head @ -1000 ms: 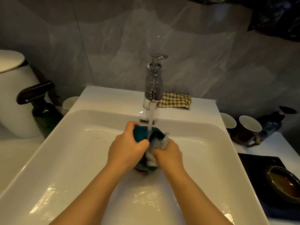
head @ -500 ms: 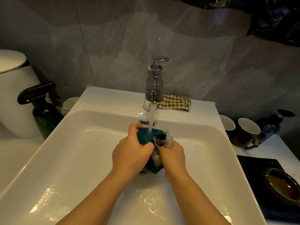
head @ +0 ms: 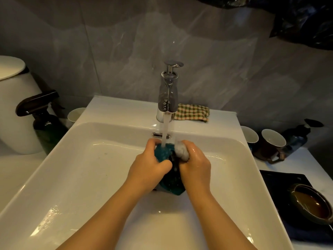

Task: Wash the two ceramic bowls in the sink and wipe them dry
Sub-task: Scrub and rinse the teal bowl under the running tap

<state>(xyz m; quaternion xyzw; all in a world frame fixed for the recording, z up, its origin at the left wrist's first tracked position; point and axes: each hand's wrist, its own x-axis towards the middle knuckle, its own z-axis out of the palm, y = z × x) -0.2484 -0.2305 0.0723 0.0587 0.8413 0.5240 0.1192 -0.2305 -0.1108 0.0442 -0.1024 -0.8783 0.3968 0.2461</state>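
Note:
A teal ceramic bowl (head: 163,152) is held tilted over the white sink (head: 90,168), under water running from the chrome tap (head: 168,98). My left hand (head: 148,167) grips the bowl's left rim. My right hand (head: 195,167) grips a wadded grey scrubbing cloth (head: 182,150) pressed against the bowl's right side. Much of the bowl is hidden behind both hands. A second bowl, brown and olive (head: 312,202), sits on a dark mat (head: 277,184) to the right of the sink.
A checked cloth (head: 193,112) lies on the sink ledge behind the tap. Two cups (head: 273,141) and a dark bottle (head: 297,136) stand at the right. A dark spray bottle (head: 45,121), a white cup (head: 76,114) and a white container (head: 16,109) stand at the left.
My right hand has lifted the grey cloth up to the bowl's upper rim. The bowl has turned slightly under the stream, with my left hand keeping its grip.

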